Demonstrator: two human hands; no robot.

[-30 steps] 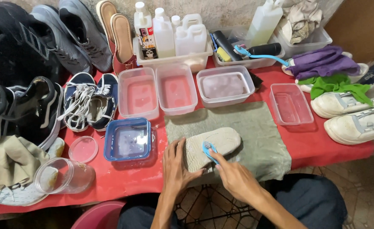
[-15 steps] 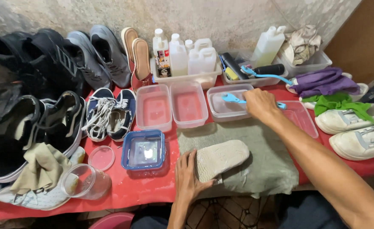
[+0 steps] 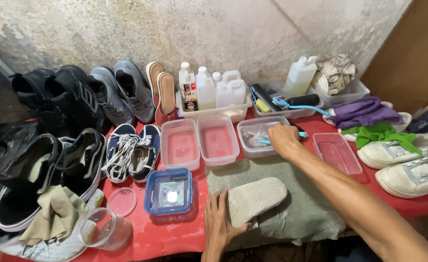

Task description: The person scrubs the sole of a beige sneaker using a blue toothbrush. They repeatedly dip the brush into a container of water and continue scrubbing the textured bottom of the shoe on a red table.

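two hands (image 3: 283, 139), one brush (image 3: 277, 140) (blue)

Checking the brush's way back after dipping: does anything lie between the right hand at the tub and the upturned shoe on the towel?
Nothing visible does. Between the right hand at the clear tub and the shoe lies only bare green towel; the left hand holds the shoe's near end.

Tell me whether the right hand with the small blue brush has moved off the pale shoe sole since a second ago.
Yes. The right hand has gone from the pale shoe sole up to the clear plastic tub.
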